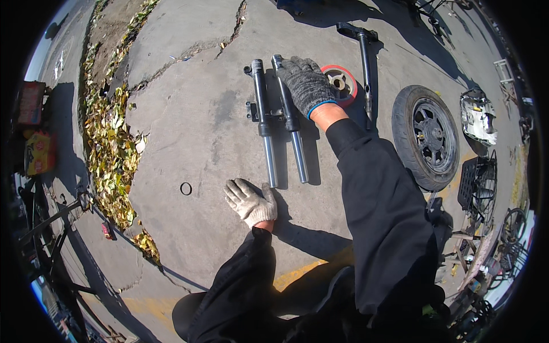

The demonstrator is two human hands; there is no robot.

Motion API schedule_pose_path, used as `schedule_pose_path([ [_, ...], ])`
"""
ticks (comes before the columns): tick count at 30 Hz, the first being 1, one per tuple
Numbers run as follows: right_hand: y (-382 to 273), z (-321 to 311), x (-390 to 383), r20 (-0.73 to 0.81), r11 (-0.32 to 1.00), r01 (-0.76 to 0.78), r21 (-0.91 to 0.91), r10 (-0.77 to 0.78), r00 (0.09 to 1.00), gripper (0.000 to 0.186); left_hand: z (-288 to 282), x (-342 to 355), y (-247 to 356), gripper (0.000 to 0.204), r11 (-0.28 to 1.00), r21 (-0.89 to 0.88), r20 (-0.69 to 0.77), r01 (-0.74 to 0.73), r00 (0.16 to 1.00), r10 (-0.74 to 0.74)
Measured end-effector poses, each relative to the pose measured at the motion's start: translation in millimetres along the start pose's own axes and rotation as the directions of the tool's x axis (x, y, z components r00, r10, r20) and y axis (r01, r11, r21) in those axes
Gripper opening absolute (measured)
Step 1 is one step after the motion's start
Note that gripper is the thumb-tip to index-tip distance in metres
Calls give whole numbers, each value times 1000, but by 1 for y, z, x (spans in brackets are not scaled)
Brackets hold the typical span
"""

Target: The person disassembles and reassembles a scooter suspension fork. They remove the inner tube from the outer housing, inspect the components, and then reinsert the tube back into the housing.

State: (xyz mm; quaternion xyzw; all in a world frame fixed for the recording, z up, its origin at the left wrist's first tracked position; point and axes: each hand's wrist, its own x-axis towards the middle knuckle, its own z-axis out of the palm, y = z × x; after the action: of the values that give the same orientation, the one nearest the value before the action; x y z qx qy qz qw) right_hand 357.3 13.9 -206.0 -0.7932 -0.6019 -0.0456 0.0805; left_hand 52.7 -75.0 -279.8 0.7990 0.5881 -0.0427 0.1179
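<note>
Two black and chrome fork legs lie side by side on the cracked concrete, the left fork leg [262,120] and the right fork leg [296,143]. My right hand [306,83], in a dark grey knit glove, rests on the upper black part of the right fork leg; whether it grips the leg I cannot tell. My left hand [250,201], in a light grey glove, lies flat on the ground just below the chrome ends, fingers apart, holding nothing. A small black ring [186,188] lies on the concrete to its left.
A red and white round part [345,86] sits behind my right hand. A black stem with a crosspiece [365,63] lies further right, then a wheel with tyre [426,137]. A black crate [474,180], scattered parts and a strip of dry leaves [111,154] border the area.
</note>
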Motion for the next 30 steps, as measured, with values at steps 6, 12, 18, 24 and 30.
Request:
schedule_pose_path([
  [6,-108,-16,-102,347,440,-857,270,785,513,94,6,-1,-3,87,999,-35,-4,-1,1000,1],
  [12,-173,45,-95,400,501,-865,19,790,466,122,16,1,-9,81,1000,-10,5,15,1000,-15],
  [18,-136,26,-103,526,495,-865,86,715,461,106,7,-6,-5,85,997,-80,-46,3,999,-7],
  [24,-114,7,-131,468,660,-734,-160,706,532,83,3,-5,0,83,999,-39,-57,20,998,-22],
  [30,-121,-35,-243,459,710,-653,-265,688,562,70,20,-1,-3,85,990,141,-45,24,999,-18],
])
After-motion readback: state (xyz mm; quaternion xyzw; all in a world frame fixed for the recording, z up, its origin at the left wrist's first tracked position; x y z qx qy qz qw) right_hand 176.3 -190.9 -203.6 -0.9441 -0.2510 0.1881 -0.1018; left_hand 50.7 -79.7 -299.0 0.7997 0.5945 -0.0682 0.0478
